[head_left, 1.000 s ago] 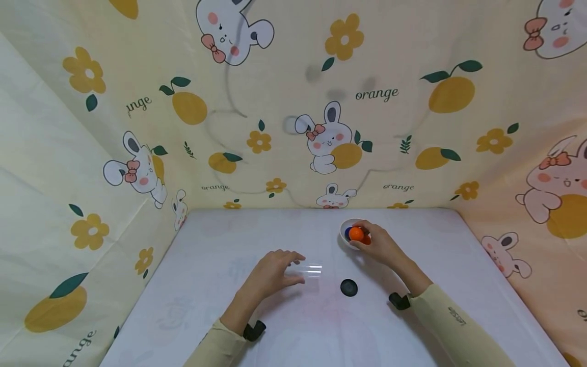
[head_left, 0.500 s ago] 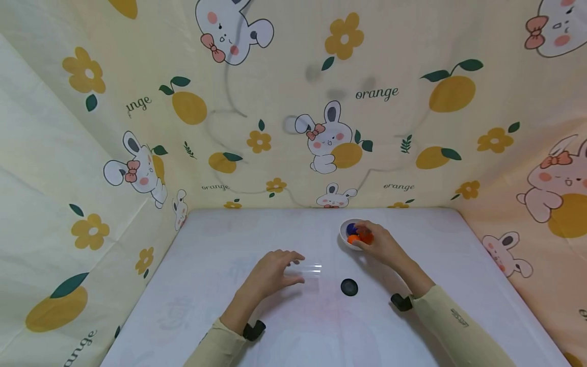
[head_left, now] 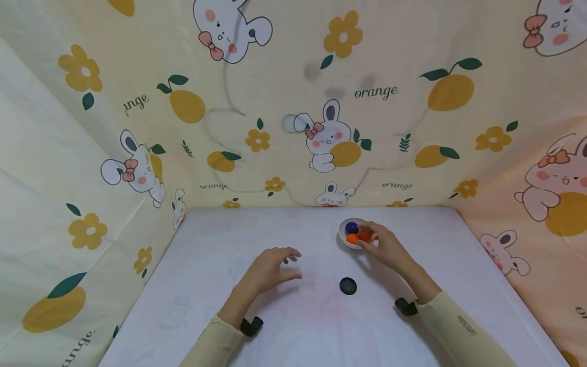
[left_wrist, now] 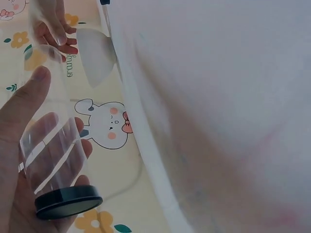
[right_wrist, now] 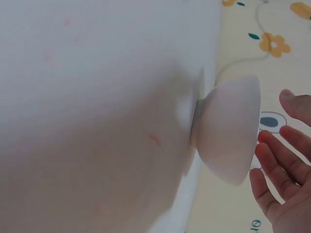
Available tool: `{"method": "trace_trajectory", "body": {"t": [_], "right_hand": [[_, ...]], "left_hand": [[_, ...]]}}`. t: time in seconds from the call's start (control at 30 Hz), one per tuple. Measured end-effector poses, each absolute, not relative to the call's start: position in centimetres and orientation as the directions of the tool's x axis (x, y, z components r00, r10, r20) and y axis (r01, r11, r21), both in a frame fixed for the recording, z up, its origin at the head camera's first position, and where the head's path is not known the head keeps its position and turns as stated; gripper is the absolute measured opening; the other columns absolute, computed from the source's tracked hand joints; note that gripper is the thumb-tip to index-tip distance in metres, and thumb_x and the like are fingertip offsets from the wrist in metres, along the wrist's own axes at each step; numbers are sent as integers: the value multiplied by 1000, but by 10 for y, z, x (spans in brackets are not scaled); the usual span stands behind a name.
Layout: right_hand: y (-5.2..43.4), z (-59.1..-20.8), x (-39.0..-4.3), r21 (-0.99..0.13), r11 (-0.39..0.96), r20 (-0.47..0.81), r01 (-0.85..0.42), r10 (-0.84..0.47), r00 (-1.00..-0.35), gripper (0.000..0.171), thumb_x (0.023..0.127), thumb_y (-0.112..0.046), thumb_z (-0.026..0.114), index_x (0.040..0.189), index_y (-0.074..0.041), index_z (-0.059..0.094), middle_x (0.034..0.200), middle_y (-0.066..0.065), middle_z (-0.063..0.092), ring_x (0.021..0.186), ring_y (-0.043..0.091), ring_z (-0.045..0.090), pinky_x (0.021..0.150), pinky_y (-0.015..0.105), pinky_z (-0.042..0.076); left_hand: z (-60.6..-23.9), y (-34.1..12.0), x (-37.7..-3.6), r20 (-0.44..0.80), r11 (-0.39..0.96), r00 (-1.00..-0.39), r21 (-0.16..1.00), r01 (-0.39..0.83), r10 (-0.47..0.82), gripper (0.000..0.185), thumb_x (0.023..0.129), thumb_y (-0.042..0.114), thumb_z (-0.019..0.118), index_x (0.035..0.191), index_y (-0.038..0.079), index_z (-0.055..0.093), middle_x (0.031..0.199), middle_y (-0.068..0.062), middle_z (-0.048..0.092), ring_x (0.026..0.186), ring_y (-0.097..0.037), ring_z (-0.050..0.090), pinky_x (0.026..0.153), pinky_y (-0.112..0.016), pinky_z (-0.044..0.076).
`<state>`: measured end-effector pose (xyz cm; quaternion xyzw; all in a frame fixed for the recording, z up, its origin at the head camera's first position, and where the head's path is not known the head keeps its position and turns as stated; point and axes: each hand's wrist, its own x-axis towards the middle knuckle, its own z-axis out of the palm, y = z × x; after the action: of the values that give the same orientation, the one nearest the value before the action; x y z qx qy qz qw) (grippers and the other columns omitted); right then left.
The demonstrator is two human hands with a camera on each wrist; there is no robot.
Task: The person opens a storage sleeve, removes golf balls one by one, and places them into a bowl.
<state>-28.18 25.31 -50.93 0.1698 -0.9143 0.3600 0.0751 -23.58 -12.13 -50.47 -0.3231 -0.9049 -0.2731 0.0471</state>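
Note:
In the left wrist view, my left hand (left_wrist: 29,116) grips a clear plastic tube (left_wrist: 57,104), thumb on one side and fingers round the other. A black cap (left_wrist: 68,203) closes one end of it. The head view barely shows the tube by the left hand (head_left: 270,270). My right hand (head_left: 385,247) hovers at a white bowl (head_left: 342,238), fingertips over the rim. Inside lie a dark blue ball (head_left: 351,228) and an orange ball (head_left: 352,238); more orange shows behind the fingers. In the right wrist view, the fingers (right_wrist: 277,167) spread beside the bowl (right_wrist: 228,131), holding nothing visible.
A black round disc (head_left: 348,286) lies on the white-covered table (head_left: 302,326) between the hands. Patterned cloth (head_left: 275,102) with rabbits and oranges stands behind the table and along both sides.
My right hand has let an orange ball down into the bowl and loosened its fingers. The left hand stays nearly in place; its tube now shows only faintly in the head view.

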Motion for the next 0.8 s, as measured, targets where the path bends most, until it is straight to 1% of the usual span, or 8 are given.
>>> {"method": "trace_trajectory", "body": {"t": [0.17,0.3,0.37,0.53,0.63,0.7,0.8], "right_hand": [[257,-509,-277,-631,678,276,-378,-259,-926,49,97,-16,82,140,-1,63,133,18,71,111,37,64,98,59,55],[260,-508,-272,-628,683,275,-374,-255,-927,48,98,-16,81,140,0,63,131,17,71,109,36,65,97,59,55],[260,-509,-270,-624,688,273,-370,-252,-929,47,99,-16,80,139,0,63,130,17,71,109,35,64,97,60,55],[264,-512,-266,-601,697,301,-392,-257,-918,44,98,-11,80,138,2,64,128,18,72,110,38,65,95,60,56],[267,-514,-264,-575,701,336,-423,-270,-902,43,97,-6,80,136,4,65,125,19,72,109,40,66,94,59,56],[269,-515,-261,-564,706,343,-428,-271,-899,43,96,-5,79,136,5,65,125,20,73,109,39,66,94,59,56],[272,-516,-256,-549,716,353,-432,-270,-896,43,96,-5,80,135,5,65,124,20,73,109,37,66,95,58,56]], "left_hand": [[-509,-123,-243,250,643,-803,492,587,542,50,92,37,87,134,16,70,118,-3,79,106,-24,74,92,-41,59],[-511,-125,-248,257,638,-810,511,576,527,51,93,39,86,135,16,70,123,-3,78,111,-24,72,96,-43,58],[-511,-126,-248,269,628,-810,521,577,521,51,93,39,87,134,15,70,127,-2,76,115,-25,71,99,-43,58],[-509,-129,-250,293,620,-817,539,570,497,50,92,40,87,134,17,71,133,2,69,119,-26,68,103,-44,56],[-510,-131,-251,296,614,-826,558,558,480,49,91,39,88,132,19,72,132,-2,66,121,-31,64,105,-47,53],[-511,-133,-252,289,605,-835,583,542,469,48,91,37,88,132,19,72,131,-7,65,122,-35,62,105,-49,52],[-513,-134,-253,282,600,-846,605,523,454,48,91,34,89,133,18,72,129,-13,65,120,-35,60,102,-49,51]]}}
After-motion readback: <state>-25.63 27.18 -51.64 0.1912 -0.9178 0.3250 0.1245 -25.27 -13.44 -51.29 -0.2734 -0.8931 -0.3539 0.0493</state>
